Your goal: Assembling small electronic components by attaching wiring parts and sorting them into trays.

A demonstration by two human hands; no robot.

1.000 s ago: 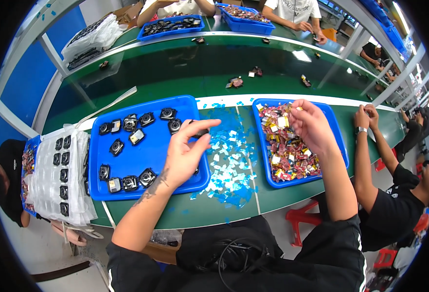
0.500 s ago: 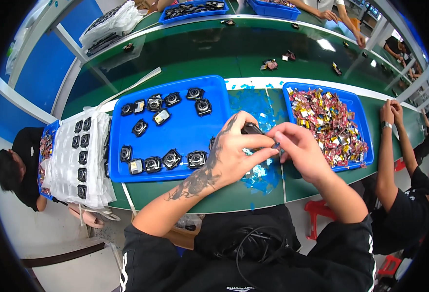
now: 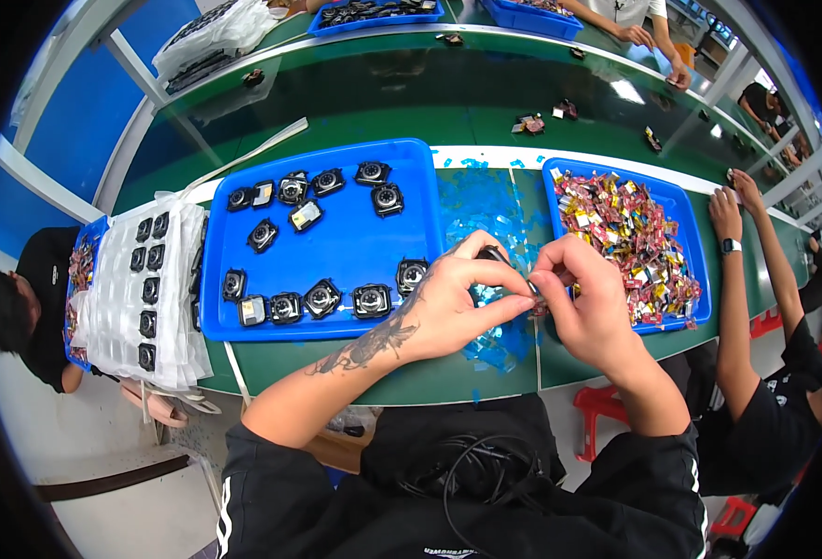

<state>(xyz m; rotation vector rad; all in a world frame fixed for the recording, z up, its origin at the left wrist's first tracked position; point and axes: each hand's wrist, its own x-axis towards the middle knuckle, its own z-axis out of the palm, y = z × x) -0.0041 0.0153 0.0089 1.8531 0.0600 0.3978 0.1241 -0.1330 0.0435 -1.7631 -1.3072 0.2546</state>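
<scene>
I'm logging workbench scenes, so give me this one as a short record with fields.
left hand: holds a dark part, mostly hidden
right hand: fingertips pinched beside the left thumb; contents unclear
left tray: blue, with spaced black modules
right tray: blue, heaped with small red, yellow and white pieces
between trays: scattered blue scraps

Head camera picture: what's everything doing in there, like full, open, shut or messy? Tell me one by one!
Left hand: closed around a dark part.
Dark part: held, mostly covered.
Right hand: fingertips pinched together; anything between them is too small to tell.
Left blue tray: partly filled, bottom showing.
Right blue tray: heaped with small pieces.
Blue scraps: loose, scattered.
White plastic sheets: stacked.
</scene>
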